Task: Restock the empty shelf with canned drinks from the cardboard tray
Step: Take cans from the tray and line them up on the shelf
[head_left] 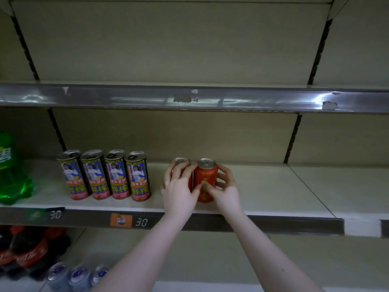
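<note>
Left grip [179, 190]: bare hand curled round the left red can [181, 161], fingers spread over its front and top rim, so most of the can is hidden.
Right grip [227, 191]: bare hand wrapped round the right red can [206, 174], thumb across the lower front label, fingers curled round its far side.
Red cans: both upright, side by side and touching. The right one stands on the middle shelf [273, 186] near its front edge. The base of the left one is covered by the hand.
Tall cans [117, 175]: four slim cans with a yellow and blue label, in a row on the same shelf, just left of the hands and apart from the red pair.
Green bottle [10, 169]: at the far left of that shelf, partly cut off by the frame edge.
Price strip [210, 225]: dark rail along the shelf front, with an orange tag [121, 220] and the figures 30.
Upper shelf [147, 98]: its metal front rail is scuffed.
Lower shelf: dark red-labelled bottles [27, 253] and pale can tops [77, 275] at bottom left, blurred.
</note>
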A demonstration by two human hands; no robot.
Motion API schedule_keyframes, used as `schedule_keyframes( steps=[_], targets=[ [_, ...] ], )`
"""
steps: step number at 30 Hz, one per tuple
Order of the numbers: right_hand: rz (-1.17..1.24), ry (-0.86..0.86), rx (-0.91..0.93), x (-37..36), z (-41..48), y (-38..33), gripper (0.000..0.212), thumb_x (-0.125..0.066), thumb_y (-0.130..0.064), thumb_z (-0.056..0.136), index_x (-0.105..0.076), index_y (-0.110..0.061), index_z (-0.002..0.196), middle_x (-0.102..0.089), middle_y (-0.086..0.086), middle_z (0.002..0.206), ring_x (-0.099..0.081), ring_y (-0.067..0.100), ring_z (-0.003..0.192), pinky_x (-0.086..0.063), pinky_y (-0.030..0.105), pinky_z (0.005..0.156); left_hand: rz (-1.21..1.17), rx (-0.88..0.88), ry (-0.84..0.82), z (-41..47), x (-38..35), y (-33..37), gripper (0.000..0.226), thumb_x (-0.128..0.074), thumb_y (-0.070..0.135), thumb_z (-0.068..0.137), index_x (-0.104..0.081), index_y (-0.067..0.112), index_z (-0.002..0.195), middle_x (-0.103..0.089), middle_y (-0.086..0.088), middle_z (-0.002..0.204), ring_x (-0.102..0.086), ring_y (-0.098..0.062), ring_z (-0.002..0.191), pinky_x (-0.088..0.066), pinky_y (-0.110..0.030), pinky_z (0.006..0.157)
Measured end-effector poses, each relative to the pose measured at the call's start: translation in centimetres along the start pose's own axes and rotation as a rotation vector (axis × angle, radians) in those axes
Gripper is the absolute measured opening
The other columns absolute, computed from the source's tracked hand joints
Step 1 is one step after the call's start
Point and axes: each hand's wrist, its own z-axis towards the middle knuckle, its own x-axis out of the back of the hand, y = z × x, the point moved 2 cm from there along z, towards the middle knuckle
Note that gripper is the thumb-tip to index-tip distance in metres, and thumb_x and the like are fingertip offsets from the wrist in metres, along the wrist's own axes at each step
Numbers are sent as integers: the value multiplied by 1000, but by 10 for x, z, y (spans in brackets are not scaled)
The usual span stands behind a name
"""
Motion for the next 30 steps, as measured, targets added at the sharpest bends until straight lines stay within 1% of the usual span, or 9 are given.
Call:
schedule_keyframes(
  steps=[4, 7, 9, 12, 17, 20, 23, 26, 30],
  targets=[
    [-13, -28, -21, 0, -1, -2, 56, -72, -1, 76, -46, -23, 121, -58, -3, 102, -61, 2, 84, -51, 9, 70, 49, -2, -11, -1, 0, 1, 58, -67, 30, 77, -47, 37, 131, -40, 12, 143, -17, -16, 142, -32, -50, 105],
    [-20, -36, -50, 0, -5, -7, 61, -71, -9, 79, -40, -24, 130, -51, 6, 128, -57, 17, 112, -48, 30, 97, 99, -35, 63, -5, 2, 5, 56, -70, 26, 73, -54, 34, 126, -41, 7, 145, -20, -21, 142, -23, -51, 109],
    [-72, -15, -35, 4, -8, -16, 63, -67, -14, 84, -36, -18, 138, -44, 4, 139, -45, 20, 126, -38, 34, 105, 40, -61, 121, -7, 4, 11, 50, -71, 25, 73, -58, 31, 121, -44, 5, 143, -23, -23, 141, -25, -52, 106],
    [-10, 9, 36, 14, -15, -32, 52, -58, -16, 91, -37, -15, 139, -44, 2, 139, -42, 13, 126, -35, 29, 106, -114, -107, 175, -11, 6, 30, 38, -59, 35, 78, -60, 28, 115, -49, 5, 138, -30, -22, 137, -28, -45, 103],
    [104, 46, 98, 44, -37, -44, 41, -48, -16, 97, -41, -16, 137, -47, -1, 136, -43, 7, 127, -37, 24, 106, -316, -190, 135, -25, 2, 70, 41, -44, 43, 81, -60, 23, 114, -54, 5, 130, -42, -20, 127, -28, -30, 103],
    [161, 82, 115, 70, -51, -46, 35, -46, -16, 97, -44, -18, 132, -50, -2, 134, -47, 5, 124, -39, 11, 98, -408, -195, 68, -41, -4, 94, 43, -42, 46, 82, -58, 29, 118, -52, 11, 126, -42, -11, 123, -29, -27, 101],
    [200, 148, 141, 105, -69, -51, 29, -45, -15, 97, -48, -19, 126, -54, -2, 129, -49, -4, 117, -40, 3, 88, -502, -230, 14, -61, -9, 122, 39, -42, 44, 83, -57, 30, 116, -53, 14, 121, -44, -4, 118, -32, -27, 101],
    [212, 200, 170, 144, -91, -52, 27, -45, -16, 97, -49, -22, 123, -55, -3, 129, -51, -1, 118, -40, 3, 89, -574, -241, -39, -88, -18, 151, 33, -41, 46, 82, -52, 37, 111, -55, 15, 116, -45, 0, 114, -36, -27, 99],
    [225, 256, 176, 200, -123, -40, 31, -43, -20, 98, -49, -21, 128, -55, -7, 131, -51, 0, 121, -42, 9, 95, -625, -232, -118, -132, -48, 187, 30, -41, 49, 83, -52, 41, 110, -54, 24, 112, -49, -4, 115, -41, -41, 100]
  ],
)
